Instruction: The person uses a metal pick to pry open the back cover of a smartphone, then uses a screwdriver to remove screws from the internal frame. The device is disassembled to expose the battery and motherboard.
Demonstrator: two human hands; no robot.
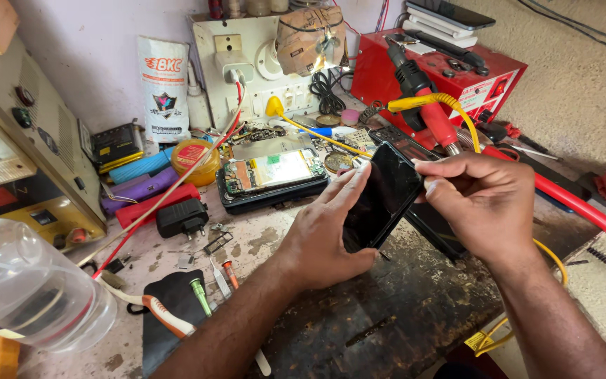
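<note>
Screwdrivers [208,291] are laid on a dark cloth [170,309] at the near edge of the table [261,242], beside a clear plastic bottle [26,288]; just beyond, a black phone panel [380,200] is held tilted above the dark mat [387,309]; the left hand [320,235] is spread flat behind it, fingers apart, as a backing; the right hand [482,200] is pinched together on the panel's upper edge, though what lies between the fingertips cannot be told. The panel could crack or slip, it is judged, if too much force were put on that one edge, since it is supported only by open fingers; a fall would land it on the opened phone [271,179] just behind; farther back, the yellow cable [450,105] and red hose [583,210] near the red machine [450,67] could be snagged by a wrist.
</note>
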